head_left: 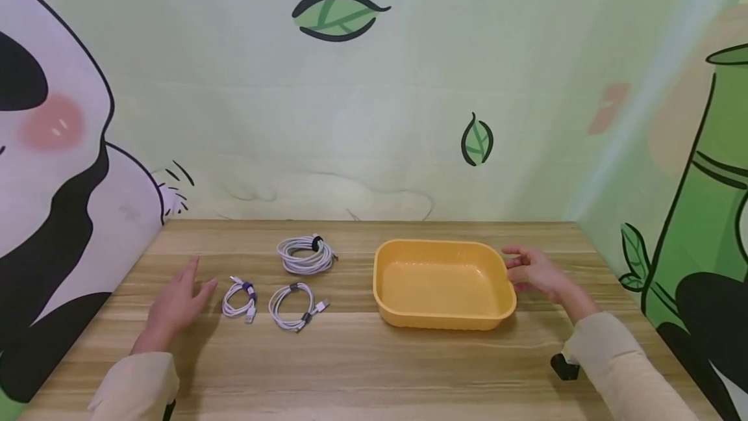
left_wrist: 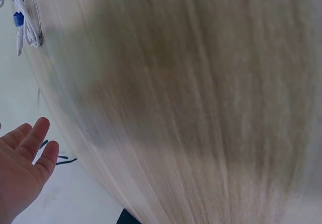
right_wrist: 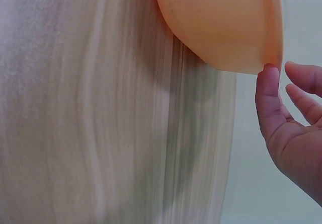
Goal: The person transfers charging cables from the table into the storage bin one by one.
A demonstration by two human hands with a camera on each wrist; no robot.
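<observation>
My left hand (head_left: 175,307) hovers over the left of the table with its fingers extended, holding nothing. Just right of it lies a small coiled white USB cable (head_left: 251,312) with a blue tie. A second coiled white USB cable (head_left: 320,306) with dark ties is beside that one, and a thicker coil of white cable (head_left: 306,269) with a black strap sits behind. At the right end of a yellow rectangular plastic tray (head_left: 444,291) is my right hand (head_left: 540,275). In the right wrist view its thumb (right_wrist: 270,83) meets the tray's rim; the other fingers are loosely bent, not visibly gripping.
The wood-grain table (head_left: 327,369) backs onto a pale green printed cloth (head_left: 234,83) with a panda, leaves and bamboo. Similar cloth rises along both sides. Dark wrist devices (head_left: 564,367) show at the sleeves.
</observation>
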